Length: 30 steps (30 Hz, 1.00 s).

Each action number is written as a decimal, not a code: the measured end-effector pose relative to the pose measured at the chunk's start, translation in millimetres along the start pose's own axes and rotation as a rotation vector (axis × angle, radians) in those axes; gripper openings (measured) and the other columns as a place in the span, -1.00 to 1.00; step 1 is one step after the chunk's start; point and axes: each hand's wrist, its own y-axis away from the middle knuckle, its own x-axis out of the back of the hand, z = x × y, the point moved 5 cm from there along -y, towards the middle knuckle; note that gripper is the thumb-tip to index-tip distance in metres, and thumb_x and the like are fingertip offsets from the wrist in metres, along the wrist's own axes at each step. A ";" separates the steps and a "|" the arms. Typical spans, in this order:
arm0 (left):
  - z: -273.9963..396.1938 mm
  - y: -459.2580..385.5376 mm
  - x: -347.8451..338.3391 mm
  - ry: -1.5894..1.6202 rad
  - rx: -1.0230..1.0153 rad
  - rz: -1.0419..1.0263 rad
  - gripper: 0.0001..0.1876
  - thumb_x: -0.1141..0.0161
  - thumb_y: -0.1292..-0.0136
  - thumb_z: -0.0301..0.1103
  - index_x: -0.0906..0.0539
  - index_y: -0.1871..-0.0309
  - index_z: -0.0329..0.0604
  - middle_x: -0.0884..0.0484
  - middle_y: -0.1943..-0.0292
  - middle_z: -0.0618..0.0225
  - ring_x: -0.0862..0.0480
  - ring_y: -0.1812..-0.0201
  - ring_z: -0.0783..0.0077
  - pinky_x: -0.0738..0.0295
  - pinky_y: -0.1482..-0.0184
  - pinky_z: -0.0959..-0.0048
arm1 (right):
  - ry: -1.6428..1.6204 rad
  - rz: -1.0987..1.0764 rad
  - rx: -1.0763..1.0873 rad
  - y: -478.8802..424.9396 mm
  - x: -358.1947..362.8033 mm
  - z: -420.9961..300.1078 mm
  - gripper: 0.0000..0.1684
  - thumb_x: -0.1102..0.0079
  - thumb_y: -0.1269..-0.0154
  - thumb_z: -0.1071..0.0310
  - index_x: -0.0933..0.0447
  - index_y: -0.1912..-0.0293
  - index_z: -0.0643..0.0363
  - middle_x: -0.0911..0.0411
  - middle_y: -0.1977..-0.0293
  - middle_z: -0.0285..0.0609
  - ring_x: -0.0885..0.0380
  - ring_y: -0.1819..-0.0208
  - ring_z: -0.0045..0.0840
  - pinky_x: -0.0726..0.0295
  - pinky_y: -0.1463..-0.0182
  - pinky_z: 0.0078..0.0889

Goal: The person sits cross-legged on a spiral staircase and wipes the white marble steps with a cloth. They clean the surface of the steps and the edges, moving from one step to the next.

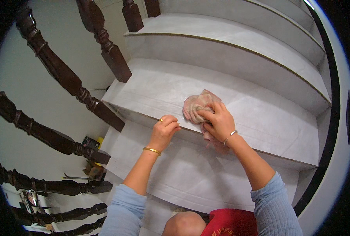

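Observation:
My right hand presses a crumpled, pinkish-beige cloth onto the tread of a pale stair step. Part of the cloth hangs down over the front edge of that step. A faint wet sheen shows on the tread around it. To the left, at the same front edge, my left hand is curled with the fingers drawn together. Whether something tiny sits between its fingertips is too small to tell.
Turned dark-wood balusters line the left side of the stairs. A black skirting band follows the wall on the right. More steps rise ahead. Below, beyond the balusters, lie a cardboard box and a black object.

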 end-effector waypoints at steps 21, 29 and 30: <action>0.6 14.4 -0.6 0.016 0.132 0.100 -0.73 -0.38 0.07 -0.55 -0.56 0.27 -0.21 -0.54 0.19 0.26 -0.59 0.20 0.26 -0.54 0.17 0.41 | 0.179 -0.049 0.190 12.8 -4.1 -31.0 -0.59 -0.31 0.09 0.29 -0.60 0.13 -0.25 -0.45 0.19 -0.33 -0.44 0.10 -0.41 -0.49 0.21 -0.35; -8.1 16.8 -3.3 0.138 0.395 0.122 -0.55 -0.32 0.15 -0.69 -0.44 0.13 -0.21 -0.38 0.09 0.23 -0.53 0.18 0.34 -0.53 0.15 0.45 | 0.245 -0.067 0.249 9.4 -20.9 -47.1 -0.59 -0.24 0.04 0.30 -0.60 0.10 -0.25 -0.42 0.18 -0.35 -0.40 0.10 -0.43 -0.43 0.22 -0.30; -10.8 17.8 -3.5 0.148 0.401 0.122 -0.55 -0.31 0.15 -0.70 -0.44 0.14 -0.21 -0.38 0.09 0.24 -0.53 0.19 0.35 -0.53 0.16 0.46 | 0.265 -0.091 0.266 17.5 -14.7 -50.1 -0.59 -0.24 0.05 0.31 -0.60 0.10 -0.25 -0.42 0.18 -0.34 -0.40 0.09 -0.43 -0.43 0.22 -0.31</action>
